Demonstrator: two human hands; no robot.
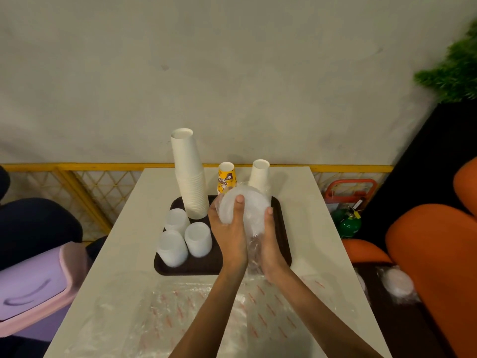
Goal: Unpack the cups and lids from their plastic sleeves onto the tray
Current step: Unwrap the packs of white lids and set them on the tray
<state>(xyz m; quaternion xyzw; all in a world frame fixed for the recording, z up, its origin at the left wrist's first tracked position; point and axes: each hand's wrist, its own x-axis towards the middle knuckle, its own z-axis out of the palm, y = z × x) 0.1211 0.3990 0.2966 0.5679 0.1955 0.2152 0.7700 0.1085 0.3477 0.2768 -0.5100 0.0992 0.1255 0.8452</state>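
Gripping the sleeved lids (252,204) in left hand (228,233) and right hand (269,250) over the tray (180,270).
A hard tug, I judge, could topple the nearby cup stack (189,177).

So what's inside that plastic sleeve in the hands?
A stack of white lids, gripped by the left hand and right hand. Only the top lid shows; hands and crumpled sleeve hide the rest.

Count: one dark tray (180,270), one tall stack of white paper cups (189,177), one yellow printed cup (226,177), one short wrapped stack of white cups (259,174), three upturned frosted plastic cups (198,239). Wrapped lids come to two bundles: the held lid stack (249,209) and the far-right lid stack (398,282).
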